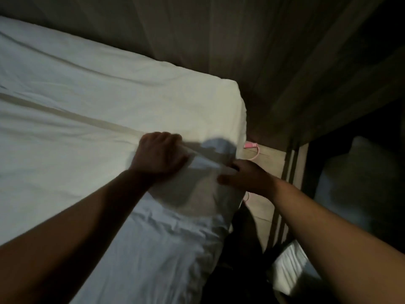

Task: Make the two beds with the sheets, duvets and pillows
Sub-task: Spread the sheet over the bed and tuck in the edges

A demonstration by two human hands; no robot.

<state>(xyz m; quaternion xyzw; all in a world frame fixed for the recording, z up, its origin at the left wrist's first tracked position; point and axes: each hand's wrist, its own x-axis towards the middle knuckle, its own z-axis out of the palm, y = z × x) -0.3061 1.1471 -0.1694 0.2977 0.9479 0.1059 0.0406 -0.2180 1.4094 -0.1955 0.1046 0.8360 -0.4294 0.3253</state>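
A white sheet (83, 102) covers the bed and is creased across its middle. Near the bed's right corner my left hand (161, 155) is a fist that grips a bunched fold of the sheet. My right hand (245, 175) holds the sheet's edge at the mattress side, thumb on top, fingertips tucked under the fabric. More rumpled white bedding (166, 244) lies below my hands along the bed's near edge. A shadow falls on the cloth between the hands.
A dark wood-panel wall (274, 51) runs behind and right of the bed. A pink cable (252, 148) lies on a light wooden surface (269, 159) by the corner. White bedding (359, 183) shows in the dim space at the right. The room is dark.
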